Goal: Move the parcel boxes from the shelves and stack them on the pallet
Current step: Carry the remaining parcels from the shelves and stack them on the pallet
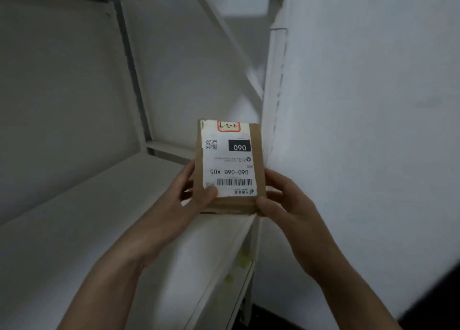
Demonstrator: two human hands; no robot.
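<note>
Gripped from both sides, the parcel box (229,160) is held at its near end: the left hand (181,200) is curled round the left edge with the thumb laid on the white label (225,177), and the right hand (286,205) is curled round the right edge and the near corner. The box is found over the front right corner of the white shelf (99,230), close to the wall (361,105); whether its underside touches the shelf cannot be told. Its long axis is pointed away from the person, so most of the box lies beyond the two grips, and neither hand is clearly nearer. For the carry, it is judged that the box must be drawn back toward the body. One box, one label and two hands are counted; the pallet is not seen.
</note>
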